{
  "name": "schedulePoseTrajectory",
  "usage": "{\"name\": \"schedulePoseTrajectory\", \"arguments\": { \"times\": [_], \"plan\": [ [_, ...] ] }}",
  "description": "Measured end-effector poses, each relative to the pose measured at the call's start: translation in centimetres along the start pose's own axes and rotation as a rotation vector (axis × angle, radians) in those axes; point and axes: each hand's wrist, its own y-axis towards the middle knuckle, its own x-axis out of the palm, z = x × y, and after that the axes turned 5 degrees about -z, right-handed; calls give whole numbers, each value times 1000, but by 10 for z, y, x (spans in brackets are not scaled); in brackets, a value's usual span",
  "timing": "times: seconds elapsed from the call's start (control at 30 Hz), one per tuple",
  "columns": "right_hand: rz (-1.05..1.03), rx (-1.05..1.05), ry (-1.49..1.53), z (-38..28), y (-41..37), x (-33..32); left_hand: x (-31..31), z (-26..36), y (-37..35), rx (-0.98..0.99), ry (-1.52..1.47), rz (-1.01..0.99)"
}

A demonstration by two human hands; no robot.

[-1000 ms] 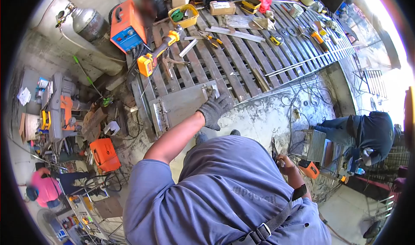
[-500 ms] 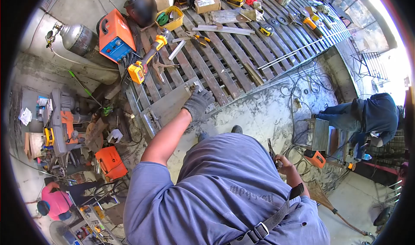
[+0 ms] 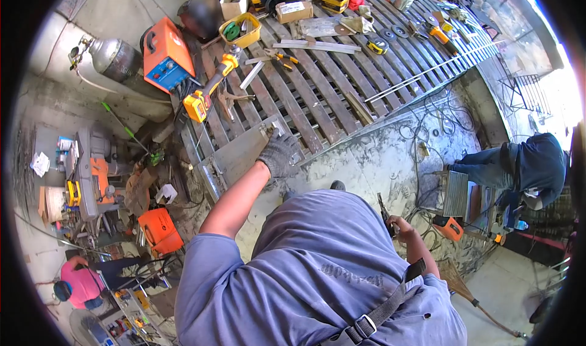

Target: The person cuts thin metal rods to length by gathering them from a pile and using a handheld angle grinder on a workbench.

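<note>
Item: steel plate (image 3: 235, 156), lying flat at the near edge of the slatted bench (image 3: 342, 89). I am watching the gloved left hand (image 3: 279, 153) pressing on it, apparently steadying it; I cannot tell whether its fingers are closing. The right hand (image 3: 400, 229), below the bench, is clamping a dark tool (image 3: 383, 211).

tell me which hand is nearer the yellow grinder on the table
Left. The left hand rests on the steel plate near the yellow grinder; the right hand is down by the hip, holding a dark tool.

Two co-workers (image 3: 73, 280) (image 3: 537, 163), one gas cylinder (image 3: 116, 59), one orange welder (image 3: 163, 56), one steel plate (image 3: 235, 155).
</note>
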Motion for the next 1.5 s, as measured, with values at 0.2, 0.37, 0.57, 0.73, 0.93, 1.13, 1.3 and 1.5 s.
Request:
{"name": "schedulePoseTrajectory", "arguments": {
  "times": [0.2,0.37,0.57,0.73,0.93,1.13,1.3,1.5],
  "plan": [
    [-53,-103,-27,-15,-14,4,-35,22,88,168,-127,266],
    [-115,-273,30,-22,-52,20,-41,63,222,236,-143,377],
    [-205,-376,29,-5,-81,-2,-37,82,307,369,6,289],
    [-109,-306,-14,6,-84,-23,-60,55,285,592,39,422],
    [-80,-319,-190,-39,-66,-15,-44,-5,197,639,154,330],
    [-25,-392,-504,-128,-71,67,-24,-22,142,625,115,269],
    [-84,-373,-747,-174,-69,154,-8,-26,121,610,29,247],
    [-232,-512,-1105,-174,7,190,-8,-36,111,396,-103,333]
  ]
}}
